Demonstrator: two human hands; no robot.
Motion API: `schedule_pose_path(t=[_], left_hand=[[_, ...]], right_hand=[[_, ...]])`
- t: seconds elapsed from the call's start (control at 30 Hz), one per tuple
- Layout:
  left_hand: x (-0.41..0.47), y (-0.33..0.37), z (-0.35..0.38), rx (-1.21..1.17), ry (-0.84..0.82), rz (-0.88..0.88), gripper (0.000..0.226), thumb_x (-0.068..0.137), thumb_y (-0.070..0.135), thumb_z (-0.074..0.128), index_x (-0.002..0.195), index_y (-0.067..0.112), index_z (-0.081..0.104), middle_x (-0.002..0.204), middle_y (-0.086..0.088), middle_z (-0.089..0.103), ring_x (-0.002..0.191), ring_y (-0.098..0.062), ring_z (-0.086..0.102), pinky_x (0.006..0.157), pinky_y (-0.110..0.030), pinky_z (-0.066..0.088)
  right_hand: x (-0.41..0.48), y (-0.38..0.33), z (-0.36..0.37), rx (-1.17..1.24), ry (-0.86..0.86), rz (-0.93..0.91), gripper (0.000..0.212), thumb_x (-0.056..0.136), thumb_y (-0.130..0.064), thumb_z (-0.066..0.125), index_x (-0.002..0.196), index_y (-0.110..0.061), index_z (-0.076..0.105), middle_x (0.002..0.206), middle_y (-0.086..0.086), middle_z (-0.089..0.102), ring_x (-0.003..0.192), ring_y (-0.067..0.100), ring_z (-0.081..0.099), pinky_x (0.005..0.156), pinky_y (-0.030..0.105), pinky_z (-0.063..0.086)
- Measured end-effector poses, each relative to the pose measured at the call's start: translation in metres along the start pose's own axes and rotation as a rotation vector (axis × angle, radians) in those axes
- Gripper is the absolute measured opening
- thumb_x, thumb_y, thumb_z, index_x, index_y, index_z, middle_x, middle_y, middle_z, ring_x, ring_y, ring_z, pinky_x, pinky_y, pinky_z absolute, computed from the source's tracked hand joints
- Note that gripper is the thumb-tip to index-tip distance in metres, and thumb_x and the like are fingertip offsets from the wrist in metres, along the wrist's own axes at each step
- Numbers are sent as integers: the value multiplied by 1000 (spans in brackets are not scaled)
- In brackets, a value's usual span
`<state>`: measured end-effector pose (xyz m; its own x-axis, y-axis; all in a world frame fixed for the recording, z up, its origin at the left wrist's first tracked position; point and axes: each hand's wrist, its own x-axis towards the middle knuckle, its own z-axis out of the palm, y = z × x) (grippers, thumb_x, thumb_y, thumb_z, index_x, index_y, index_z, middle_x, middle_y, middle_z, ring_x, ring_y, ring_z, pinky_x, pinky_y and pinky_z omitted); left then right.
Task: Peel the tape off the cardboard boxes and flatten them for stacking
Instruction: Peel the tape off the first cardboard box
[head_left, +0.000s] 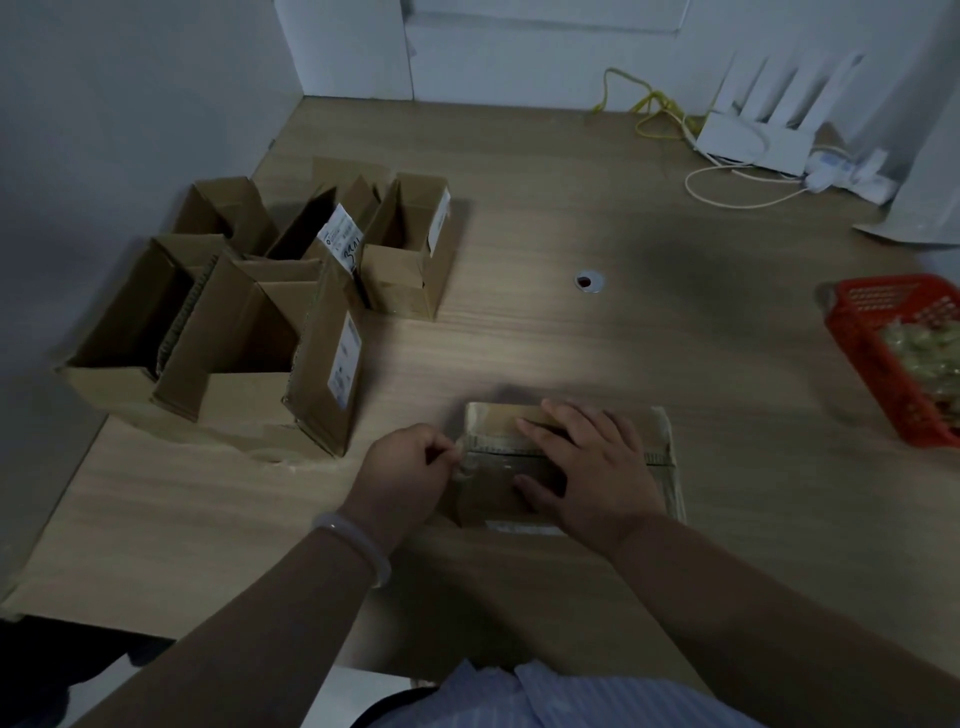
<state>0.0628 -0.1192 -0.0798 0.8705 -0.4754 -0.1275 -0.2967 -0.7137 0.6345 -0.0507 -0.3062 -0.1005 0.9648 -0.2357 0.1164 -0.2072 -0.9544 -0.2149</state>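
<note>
Tape (496, 445) ran along the seam of the small cardboard box (491, 501), with its long axis left to right across the top. Its near end lay at the box's left edge, directly to the right of our left hand (408, 467). That made the left hand the nearer one for the peel. Its fingers (441, 453) were curled, knuckles up, and seemed to pinch the tape's end just off that edge, with the forearm coming in from the lower left. Blur there hid how much tape had lifted.

Our right hand (592, 467) lay flat on the box top, covering the middle of the seam. Its fingers were straight and spread, pointing left toward the other hand, and they pressed the box onto the table (571, 338) near its front edge.

We judged that the pull should follow the seam rightward, so the right hand would have to give way as the strip rose. The opened boxes (260, 312) stood well apart at the far left.
</note>
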Motion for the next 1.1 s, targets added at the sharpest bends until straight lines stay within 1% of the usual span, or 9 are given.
schedule_pose_path(t=[0.17,0.3,0.47,0.6,0.7,0.83,0.93,1.0,1.1], left_hand=[[7,20,-17,-380,96,-21,15,88,16,64,74,17,65,63,7,58,60,-2,53,61,-17,41],[20,36,-23,-437,-2,-40,6,87,14,67,84,12,72,71,6,66,58,9,54,61,-6,43],[16,31,9,-169,-145,-62,11,85,23,68,86,14,75,81,0,72,76,-9,63,69,-17,44],[18,29,19,4,12,67,10,76,28,76,78,18,76,75,22,49,90,-9,54,78,-11,32],[19,29,19,87,64,109,9,72,33,77,77,27,74,86,11,45,96,-13,51,88,-21,41],[18,32,17,305,79,235,33,74,39,71,105,34,60,105,5,48,97,-19,52,80,-35,48],[23,38,13,383,-13,408,41,81,33,64,121,38,57,118,7,52,108,-19,49,89,-33,43],[27,39,11,457,-101,488,39,85,28,58,122,39,59,122,11,53,114,-18,47,95,-32,39],[31,47,10,447,-134,407,37,83,33,54,119,41,60,122,15,53,115,-15,47,99,-31,38]], right_hand=[[1,0,-2,0,-31,9,64,76,-71,43,132,-42,52,142,-5,49,132,20,41,109,44,30],[1,1,-2,7,-49,0,64,75,-70,45,132,-42,53,143,-5,49,133,21,41,107,45,31],[1,2,-2,8,-48,-15,67,76,-70,45,134,-39,50,143,-5,48,133,20,40,109,44,29],[1,3,-3,31,-26,2,73,74,-70,46,133,-27,53,142,-6,49,132,17,41,111,43,29],[0,3,-4,68,-31,-21,73,74,-67,51,133,-23,54,143,-3,49,133,19,41,113,42,26],[3,11,-11,244,-93,-29,68,77,-48,61,138,-19,50,146,0,44,137,20,36,119,35,15],[-1,23,-17,318,21,79,56,79,-22,66,134,-18,54,140,2,50,132,23,42,115,35,26],[-5,40,-21,301,178,296,50,83,-15,63,132,-18,55,139,3,51,129,24,44,111,37,31],[-5,74,-25,455,-24,624,45,96,-20,51,140,-14,45,146,7,44,134,26,39,111,33,28]])
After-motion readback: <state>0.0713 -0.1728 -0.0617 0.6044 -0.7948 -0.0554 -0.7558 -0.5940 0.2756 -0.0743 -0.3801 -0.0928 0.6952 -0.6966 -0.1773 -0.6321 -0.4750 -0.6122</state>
